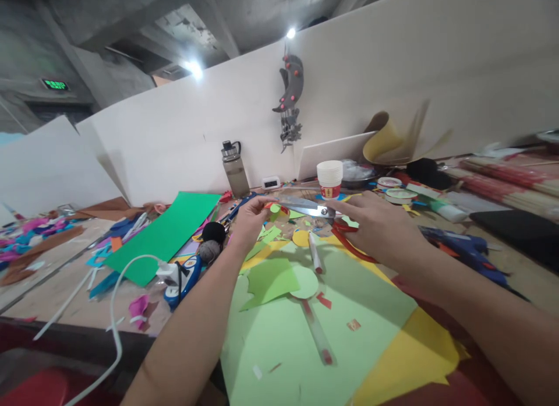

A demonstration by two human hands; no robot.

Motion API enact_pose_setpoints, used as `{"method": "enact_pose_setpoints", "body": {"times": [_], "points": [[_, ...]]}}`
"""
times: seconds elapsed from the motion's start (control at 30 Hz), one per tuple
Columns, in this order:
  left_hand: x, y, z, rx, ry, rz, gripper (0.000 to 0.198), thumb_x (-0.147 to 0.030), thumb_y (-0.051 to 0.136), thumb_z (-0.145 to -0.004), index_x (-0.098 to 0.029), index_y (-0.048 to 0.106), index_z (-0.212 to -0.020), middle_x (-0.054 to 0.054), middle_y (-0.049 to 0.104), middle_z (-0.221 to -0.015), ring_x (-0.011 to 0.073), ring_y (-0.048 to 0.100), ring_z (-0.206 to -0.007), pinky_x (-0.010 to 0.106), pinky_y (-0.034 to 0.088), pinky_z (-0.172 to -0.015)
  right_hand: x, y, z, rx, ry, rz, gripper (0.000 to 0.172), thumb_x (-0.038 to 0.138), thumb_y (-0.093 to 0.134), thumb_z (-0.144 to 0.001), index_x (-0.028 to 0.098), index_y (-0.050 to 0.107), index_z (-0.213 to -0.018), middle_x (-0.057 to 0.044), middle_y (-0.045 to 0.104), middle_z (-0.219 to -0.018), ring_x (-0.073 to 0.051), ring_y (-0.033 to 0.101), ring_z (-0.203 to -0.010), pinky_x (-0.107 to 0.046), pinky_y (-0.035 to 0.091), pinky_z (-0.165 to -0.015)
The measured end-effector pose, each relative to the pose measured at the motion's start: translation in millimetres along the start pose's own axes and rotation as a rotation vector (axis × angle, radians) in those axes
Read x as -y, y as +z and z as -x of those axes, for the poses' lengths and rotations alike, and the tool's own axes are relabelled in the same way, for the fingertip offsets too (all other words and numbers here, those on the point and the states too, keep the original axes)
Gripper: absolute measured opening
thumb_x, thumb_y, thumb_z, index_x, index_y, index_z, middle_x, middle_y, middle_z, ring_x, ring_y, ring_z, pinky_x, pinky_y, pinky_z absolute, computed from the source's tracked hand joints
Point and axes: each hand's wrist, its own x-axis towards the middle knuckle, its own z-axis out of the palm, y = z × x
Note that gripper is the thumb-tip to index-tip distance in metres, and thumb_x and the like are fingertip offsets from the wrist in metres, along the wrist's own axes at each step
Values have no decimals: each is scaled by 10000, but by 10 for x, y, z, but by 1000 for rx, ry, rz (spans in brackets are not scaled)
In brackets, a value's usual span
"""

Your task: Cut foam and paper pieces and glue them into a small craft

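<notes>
My right hand [371,216] is wrapped round the red-handled scissors [322,211], whose blades lie parted and point left. Between the fingertips of my left hand [253,216] is a small piece of paper [276,208], green with a red edge, close to the blade tips. Below both hands lies a light green sheet [362,313] over yellow paper [406,348]. On it rest a darker green scrap [271,282], a pale green circle [304,282], a yellow circle [301,237] and two marker-like sticks [315,253].
A green sheet [168,237] and a blue-and-white power strip [186,281] with a white cable lie left. A bottle [236,173] and stacked paper cups [329,176] stand at the back. Blue glue guns [467,251] lie right.
</notes>
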Motion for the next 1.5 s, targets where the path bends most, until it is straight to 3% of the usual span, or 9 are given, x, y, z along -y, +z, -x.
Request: {"method": "enact_pose_setpoints", "body": {"times": [0.43,0.77,1.07,1.5], "points": [[-35,2,14,24,10,6,310,-390,840,-642,-168,725,-826,7,677,-697,100,569,-605,228,454,-619,23,-32,7,4,-32,76,411,140,487,-887,230,673,-1241,-105,704,-953,-275,586,-973,-339,414,-740],[-70,-7,12,20,-34,-91,329,-399,833,-632,-154,738,-830,2,652,-644,97,523,-564,221,398,-542,25,-18,39,-35,-57,150,457,85,489,-857,251,666,-1244,-69,693,-899,-251,576,-911,-317,364,-660],[-17,-51,-10,26,9,-118,338,-403,821,-647,-162,740,-870,33,706,-753,120,587,-637,237,454,-619,24,5,18,10,-28,112,483,72,495,-830,263,666,-1239,-68,700,-919,-245,585,-887,-308,346,-634],[-114,-2,29,40,-105,-117,361,-435,825,-620,-145,731,-813,3,641,-641,71,468,-496,210,388,-481,75,-24,35,41,-15,134,486,95,464,-860,278,642,-1274,-86,707,-959,-256,600,-924,-308,329,-610]]}}
